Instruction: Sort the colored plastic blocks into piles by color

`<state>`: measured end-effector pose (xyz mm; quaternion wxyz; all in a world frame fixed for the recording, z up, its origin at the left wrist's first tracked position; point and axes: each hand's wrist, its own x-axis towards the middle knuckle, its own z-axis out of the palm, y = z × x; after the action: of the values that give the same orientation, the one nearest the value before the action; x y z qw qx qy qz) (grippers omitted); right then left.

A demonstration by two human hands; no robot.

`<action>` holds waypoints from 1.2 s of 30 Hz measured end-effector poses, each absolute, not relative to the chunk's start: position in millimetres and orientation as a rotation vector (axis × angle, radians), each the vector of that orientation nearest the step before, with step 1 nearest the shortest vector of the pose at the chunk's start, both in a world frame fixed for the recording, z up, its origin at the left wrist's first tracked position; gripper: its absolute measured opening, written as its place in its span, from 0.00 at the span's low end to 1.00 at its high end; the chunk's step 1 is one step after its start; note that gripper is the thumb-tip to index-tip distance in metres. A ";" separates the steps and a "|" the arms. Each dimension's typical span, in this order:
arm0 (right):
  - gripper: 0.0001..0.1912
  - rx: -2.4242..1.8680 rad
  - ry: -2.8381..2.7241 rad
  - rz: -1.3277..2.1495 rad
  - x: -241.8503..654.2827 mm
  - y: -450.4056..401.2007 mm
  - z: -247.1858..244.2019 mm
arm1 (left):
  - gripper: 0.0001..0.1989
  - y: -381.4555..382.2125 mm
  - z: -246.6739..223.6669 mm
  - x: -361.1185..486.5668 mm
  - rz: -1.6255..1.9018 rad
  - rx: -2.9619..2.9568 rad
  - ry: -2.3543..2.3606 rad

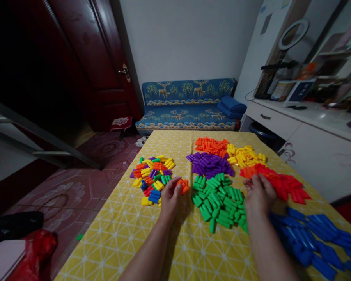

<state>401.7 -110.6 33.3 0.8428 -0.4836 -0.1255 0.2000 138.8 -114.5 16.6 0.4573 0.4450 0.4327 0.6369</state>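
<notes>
My left hand (170, 195) pinches an orange piece (183, 186) between the mixed-colour pile (152, 173) and the green pile (219, 199). Over the near-left end of the red pile (280, 181) is my right hand (259, 191), fingers closed; an orange-red piece shows by its fingertips, but whether they grip it is unclear. Purple pieces (210, 164) lie behind the green ones. Farther back are an orange pile (211, 146) and a yellow pile (245, 155). Blue pieces (318, 238) spread at the right, partly behind my right forearm.
A patterned yellow cloth (128, 234) covers the table. Behind it stands a blue sofa (187, 111). A white cabinet (318, 156) is on the right, with a ring light (294, 34) above. A dark red door (87, 50) and metal frame (41, 136) are at left.
</notes>
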 end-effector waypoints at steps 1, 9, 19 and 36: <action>0.25 -1.036 -0.314 0.474 395.8 -102.6 37.8 | 0.19 -114.1 15.4 139.6 1.565 1.098 1.062; 0.16 -1.233 -0.761 0.666 358.1 4.3 77.0 | 0.17 -115.3 9.6 143.5 1.516 1.135 1.031; 0.21 -1.218 -1.078 0.699 326.9 5.3 80.7 | 0.26 -115.8 6.3 149.2 1.555 1.017 0.934; 0.10 -1.474 -1.880 0.740 286.8 -100.4 58.0 | 0.19 -116.3 9.2 143.2 1.513 1.206 1.003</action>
<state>286.8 -100.4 58.0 0.3149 -0.5595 -0.7135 0.2807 143.2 -116.3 9.2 0.4627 0.4905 0.4082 0.6154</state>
